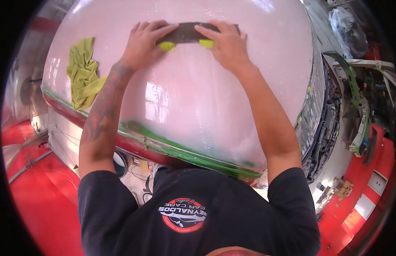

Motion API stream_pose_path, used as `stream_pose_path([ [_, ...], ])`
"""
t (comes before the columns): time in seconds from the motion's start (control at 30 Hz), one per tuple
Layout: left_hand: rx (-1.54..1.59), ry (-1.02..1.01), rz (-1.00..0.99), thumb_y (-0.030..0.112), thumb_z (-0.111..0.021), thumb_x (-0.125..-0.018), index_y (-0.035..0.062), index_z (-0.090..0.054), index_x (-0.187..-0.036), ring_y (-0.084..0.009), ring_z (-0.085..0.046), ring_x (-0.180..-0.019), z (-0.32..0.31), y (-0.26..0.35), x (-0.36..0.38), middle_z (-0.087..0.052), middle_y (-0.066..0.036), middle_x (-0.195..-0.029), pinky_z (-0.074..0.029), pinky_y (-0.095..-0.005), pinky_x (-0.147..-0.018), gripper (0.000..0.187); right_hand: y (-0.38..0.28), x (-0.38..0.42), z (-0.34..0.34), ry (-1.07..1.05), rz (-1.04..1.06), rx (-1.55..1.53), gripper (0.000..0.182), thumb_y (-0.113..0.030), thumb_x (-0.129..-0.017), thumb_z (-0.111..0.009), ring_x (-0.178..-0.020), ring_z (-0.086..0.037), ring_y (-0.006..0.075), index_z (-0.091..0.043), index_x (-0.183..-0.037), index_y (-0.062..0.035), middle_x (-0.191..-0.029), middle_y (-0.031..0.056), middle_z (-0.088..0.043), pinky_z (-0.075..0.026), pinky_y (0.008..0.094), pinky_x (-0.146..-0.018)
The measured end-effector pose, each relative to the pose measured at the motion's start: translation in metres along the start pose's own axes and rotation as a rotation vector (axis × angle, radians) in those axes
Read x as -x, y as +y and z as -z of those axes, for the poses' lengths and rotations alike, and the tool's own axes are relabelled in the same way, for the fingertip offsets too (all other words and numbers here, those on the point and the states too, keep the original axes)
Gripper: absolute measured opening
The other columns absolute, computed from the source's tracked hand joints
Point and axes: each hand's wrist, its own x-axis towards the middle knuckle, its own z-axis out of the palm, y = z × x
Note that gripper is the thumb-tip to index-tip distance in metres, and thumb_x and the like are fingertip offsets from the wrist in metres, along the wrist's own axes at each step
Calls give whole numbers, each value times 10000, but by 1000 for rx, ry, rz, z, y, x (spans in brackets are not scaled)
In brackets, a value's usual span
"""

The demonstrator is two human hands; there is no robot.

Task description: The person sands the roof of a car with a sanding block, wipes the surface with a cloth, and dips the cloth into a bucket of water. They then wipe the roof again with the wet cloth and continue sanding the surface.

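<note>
A long dark sanding block (188,33) lies flat across the wet, pale pink car hood (193,89). My left hand (146,45) grips its left end, with the thumb and fingers over the top. At the other end, my right hand (228,46) holds the block the same way. Yellow-green pieces (167,46) show under the block's near edge beside each hand; what they are I cannot make out. A crumpled green cloth (83,72) rests on the hood to the left of my left forearm.
The hood's near edge (181,151) is green and red and runs just in front of my body. Exposed car-front parts (328,115) lie to the right. A green panel piece (362,128) and small items (343,187) stand farther right, by the red floor (40,183).
</note>
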Motion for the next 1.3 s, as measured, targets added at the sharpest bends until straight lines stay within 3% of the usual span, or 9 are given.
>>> stream_pose_path([
  [0.2, 163, -201, 87, 139, -785, -701, 211, -656, -1404, -295, -533, -1235, 27, 172, 154, -580, -84, -1350, -295, -564, -1160, 718, -89, 204, 110, -204, -69, -105, 534, -97, -795, -655, -1330, -506, 258, -734, -1283, -300, -1399, 49, -586, -302, 603, -1088],
  [0.33, 221, -261, -76, 148, -777, -649, 229, -629, -1432, -269, -570, -1211, 16, 212, 177, -571, -72, -1367, -233, -639, -1175, 801, -112, 292, 131, -179, -220, -42, 477, -136, -830, -672, -1320, -510, 246, -743, -1257, -335, -1419, 14, -594, -287, 583, -1102],
  [0.5, 137, -257, 8, 155, -810, -685, 230, -581, -1475, -251, -563, -1206, 6, 184, 102, -553, -69, -1368, -181, -659, -1199, 826, -32, 199, 113, -171, -37, -25, 513, -98, -801, -664, -1312, -519, 233, -745, -1249, -334, -1420, 11, -586, -315, 556, -1047],
  [0.67, -150, 16, 72, 150, -733, -842, 246, -586, -1473, -309, -544, -1233, -34, 65, -47, -610, -84, -1335, -296, -538, -1176, 655, 92, -4, 35, -121, 115, -116, 676, 38, -834, -581, -1359, -513, 214, -677, -1360, -376, -1432, -6, -590, -327, 574, -1104],
  [0.73, -245, 50, 102, 134, -698, -891, 277, -583, -1477, -321, -520, -1316, -48, 6, -108, -599, -79, -1424, -321, -489, -1173, 614, 127, -73, -14, 6, 121, -21, 650, 19, -865, -582, -1367, -510, 212, -669, -1372, -379, -1447, -5, -585, -332, 560, -1105],
  [0.83, -214, 17, 99, 141, -673, -910, 279, -586, -1476, -324, -508, -1348, -51, -28, -133, -597, -80, -1437, -317, -483, -1183, 589, 118, -112, 6, -198, -76, -159, 441, -241, -943, -672, -1391, -499, 335, -680, -1379, -303, -1487, 118, -577, -378, 600, -1151],
  [0.93, -104, 10, 70, 147, -697, -887, 245, -609, -1455, -314, -535, -1285, -43, 20, -99, -617, -82, -1379, -341, -477, -1143, 582, 114, -44, 2, -31, 33, -88, 616, -6, -883, -601, -1364, -512, 208, -674, -1359, -390, -1440, -8, -588, -340, 551, -1094],
  [1.13, 197, -167, -18, 166, -796, -655, 162, -658, -1383, -313, -536, -1114, -13, 199, 67, -591, -103, -1240, -368, -498, -1045, 741, 6, 197, 123, -176, -95, -91, 556, -59, -806, -625, -1336, -521, 245, -734, -1287, -314, -1411, 22, -593, -318, 595, -1081],
  [1.3, 234, -350, -312, 185, -806, -655, 192, -640, -1409, -257, -580, -1140, -15, 256, 114, -573, -94, -1292, -343, -576, -1089, 773, -71, 342, 151, -92, -396, -70, 533, -134, -768, -694, -1326, -515, 254, -746, -1253, -348, -1398, 15, -599, -302, 583, -1109],
])
